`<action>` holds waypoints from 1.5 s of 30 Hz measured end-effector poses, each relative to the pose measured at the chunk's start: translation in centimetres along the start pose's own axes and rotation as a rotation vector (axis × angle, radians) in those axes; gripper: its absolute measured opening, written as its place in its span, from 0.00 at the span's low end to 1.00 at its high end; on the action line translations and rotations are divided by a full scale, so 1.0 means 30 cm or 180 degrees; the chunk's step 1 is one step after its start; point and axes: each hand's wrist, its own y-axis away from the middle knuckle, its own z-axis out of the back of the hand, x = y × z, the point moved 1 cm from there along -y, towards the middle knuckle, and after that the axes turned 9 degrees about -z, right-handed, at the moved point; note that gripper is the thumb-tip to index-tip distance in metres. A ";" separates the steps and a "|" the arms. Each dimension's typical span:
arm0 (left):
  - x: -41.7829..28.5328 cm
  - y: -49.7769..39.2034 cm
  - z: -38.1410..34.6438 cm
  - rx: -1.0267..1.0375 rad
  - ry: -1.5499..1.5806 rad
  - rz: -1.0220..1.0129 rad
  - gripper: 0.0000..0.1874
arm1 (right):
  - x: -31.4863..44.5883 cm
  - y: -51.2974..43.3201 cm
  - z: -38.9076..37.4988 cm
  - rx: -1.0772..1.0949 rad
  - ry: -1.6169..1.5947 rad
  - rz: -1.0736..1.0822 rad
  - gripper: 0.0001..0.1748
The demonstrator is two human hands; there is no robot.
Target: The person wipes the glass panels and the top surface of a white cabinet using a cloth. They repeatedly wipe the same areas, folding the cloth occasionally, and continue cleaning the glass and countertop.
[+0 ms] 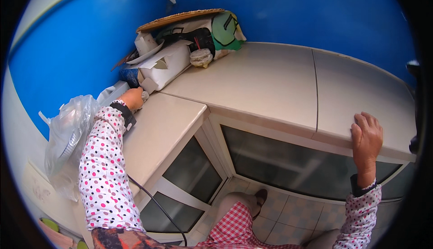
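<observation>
My left hand (132, 98) reaches to the back left corner of the tiled counter (236, 76). Its fingers are closed on a bunched greyish cloth (145, 96), mostly hidden by the hand. Just beyond it, a white cardboard box (172, 64) with torn openings lies along the wall, one flap hanging close to my fingers. My right hand (367, 135) lies palm down on the counter's front edge at the right, with nothing in it.
A white dish (145, 55) and a small white carton (145, 42) sit on the box. Beside it stands a lidded pot (201, 58), before a green printed bag (225, 29) and a woven round tray (179, 18). A clear plastic bag (69, 141) is by my left sleeve. A black cable (159, 205) hangs below.
</observation>
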 end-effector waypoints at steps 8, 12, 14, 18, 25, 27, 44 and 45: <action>-0.294 0.118 0.100 -0.0205 0.0079 -0.0968 0.16 | 0.010 0.018 -0.001 -0.0151 -0.0183 -0.0050 0.16; -0.496 0.150 0.150 -0.0611 0.0341 -0.1662 0.13 | -0.008 0.016 -0.022 -0.0216 -0.0276 -0.0041 0.16; -0.555 0.169 0.172 -0.0728 0.0576 -0.2030 0.13 | -0.015 0.016 -0.024 -0.0258 -0.0353 -0.0042 0.16; -0.535 0.225 0.185 -0.0681 0.0856 -0.2203 0.15 | -0.018 0.022 -0.016 -0.0252 -0.0405 -0.0054 0.16; -0.272 0.216 0.108 -0.0338 0.0162 -0.1023 0.16 | -0.019 0.048 -0.025 -0.0171 -0.0298 -0.0105 0.18; -0.196 0.204 0.075 -0.0309 -0.0170 -0.0745 0.15 | -0.020 0.053 -0.030 -0.0133 -0.0279 -0.0113 0.18; 0.138 0.068 -0.054 -0.0123 0.0090 -0.0027 0.20 | -0.017 0.035 -0.051 -0.0064 -0.0026 -0.0030 0.19; 0.133 0.075 -0.047 -0.0200 0.0294 -0.0092 0.20 | -0.015 0.034 -0.048 -0.0063 -0.0082 -0.0052 0.18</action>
